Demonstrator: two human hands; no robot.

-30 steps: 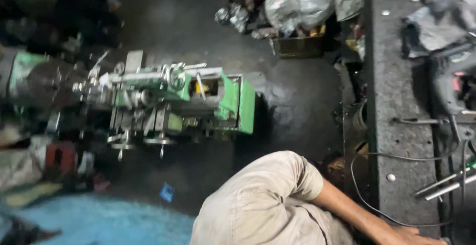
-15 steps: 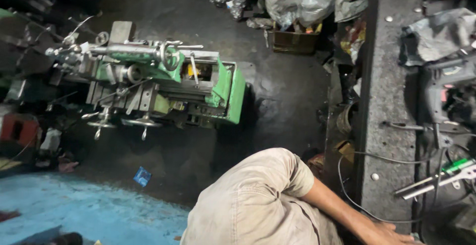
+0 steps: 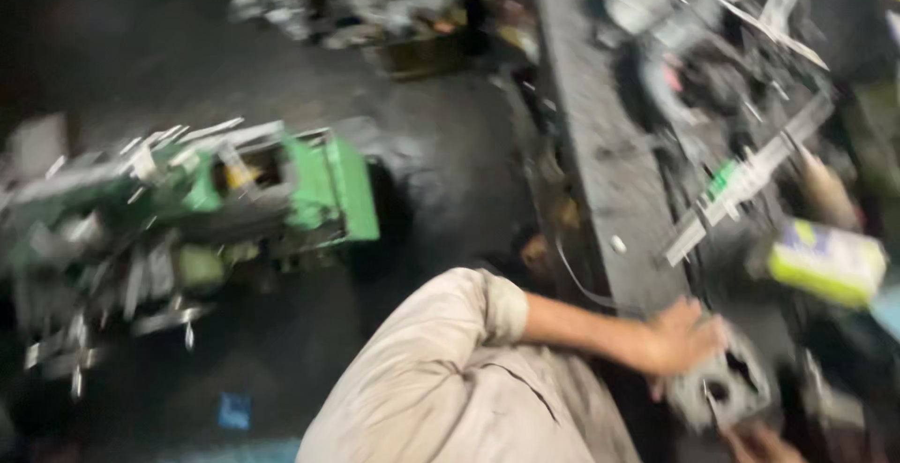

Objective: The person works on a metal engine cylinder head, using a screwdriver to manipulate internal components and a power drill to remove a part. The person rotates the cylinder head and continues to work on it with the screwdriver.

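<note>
The picture is blurred by motion. My left hand (image 3: 684, 341) reaches from a beige short sleeve (image 3: 469, 369) across the edge of a dark workbench (image 3: 609, 172) and grips a grey metal housing with holes (image 3: 727, 390). Only the fingers of my right hand (image 3: 761, 444) show at the bottom edge, just below that housing; its grasp is hidden. A green-handled tool lying on long metal bars (image 3: 741, 191) is farther back on the bench.
A green lathe-like machine (image 3: 216, 201) stands on the dark floor at left. A yellow-green and white box (image 3: 825, 261) lies at the bench's right. Cluttered metal parts (image 3: 712, 60) cover the back of the bench, and a box of scrap (image 3: 422, 41) sits on the floor at top.
The view has swung toward the bench, so the green machine shifted left. My left hand, earlier at the frame's bottom edge, now lies in full view on the grey housing.
</note>
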